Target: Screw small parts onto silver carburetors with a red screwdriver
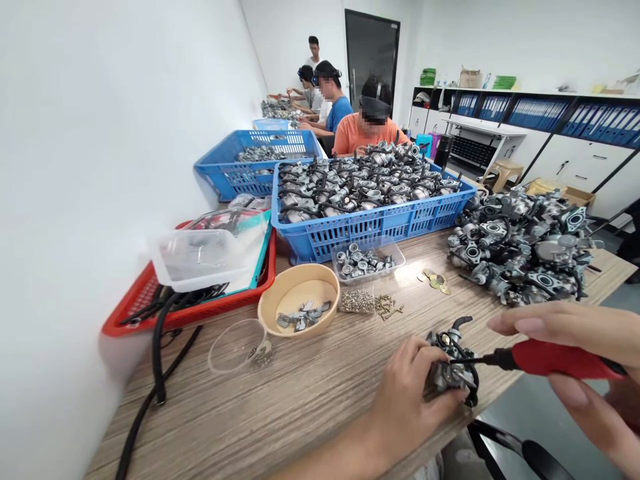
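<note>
Near the table's front edge lies a carburetor [453, 377] of grey metal with a black hose. My left hand [407, 393] is closed around its left side, fingers and thumb on the metal. A red-handled screwdriver [555, 359] is in my right hand [595, 373], held level from the right. Its black shaft points left, and the tip reaches the upper part of the carburetor; the exact contact spot is too small to make out. Behind my right hand rises a big pile of similar carburetors [525, 240].
A blue crate [360, 227] full of carburetors stands behind small tubs of metal caps [365, 261] and screws [357, 301]. Brass discs [435, 280] lie loose. To the left are a beige bowl [270, 310], a red tray [190, 313] and black hoses [157, 353]. People sit beyond.
</note>
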Available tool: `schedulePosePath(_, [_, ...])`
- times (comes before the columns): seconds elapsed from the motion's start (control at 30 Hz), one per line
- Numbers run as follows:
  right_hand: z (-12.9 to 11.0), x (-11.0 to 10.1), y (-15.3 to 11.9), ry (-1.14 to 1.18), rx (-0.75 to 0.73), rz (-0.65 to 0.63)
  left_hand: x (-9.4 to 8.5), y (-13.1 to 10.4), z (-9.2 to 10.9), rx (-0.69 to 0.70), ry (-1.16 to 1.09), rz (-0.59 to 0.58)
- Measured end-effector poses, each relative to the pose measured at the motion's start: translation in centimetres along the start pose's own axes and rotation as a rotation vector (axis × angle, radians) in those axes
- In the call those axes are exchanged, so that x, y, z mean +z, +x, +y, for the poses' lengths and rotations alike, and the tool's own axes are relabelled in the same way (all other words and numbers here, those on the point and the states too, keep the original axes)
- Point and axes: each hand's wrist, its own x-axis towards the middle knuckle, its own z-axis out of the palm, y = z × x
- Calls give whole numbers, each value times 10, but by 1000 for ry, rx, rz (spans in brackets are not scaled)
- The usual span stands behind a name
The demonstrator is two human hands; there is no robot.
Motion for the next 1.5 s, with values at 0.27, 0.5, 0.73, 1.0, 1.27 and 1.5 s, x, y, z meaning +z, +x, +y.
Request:
schedulePosePath(0.27, [-1,-7,19,46,-143,-32,-1,0,1,-48,9,-23])
schedulePosePath(0.5, [-1,-11,15,-51,-177,-24,1,-1,-1,-36,19,-20])
schedulePosePath(0.73, [2,-11,13,-116,-160,-25,2,-3,-4,-18,14,-9])
schedulePosePath(1.0, [1,-6,20,-121,-146,16,4,-2,-4,-31,3,-2])
schedulePosePath(1.27, [8,-2,19,-19,-174,14,4,-3,-5,-42,3,-4])
schedulePosePath(1.5, [12,1,20,-35,-154,45,5,-3,-6,-40,23,3])
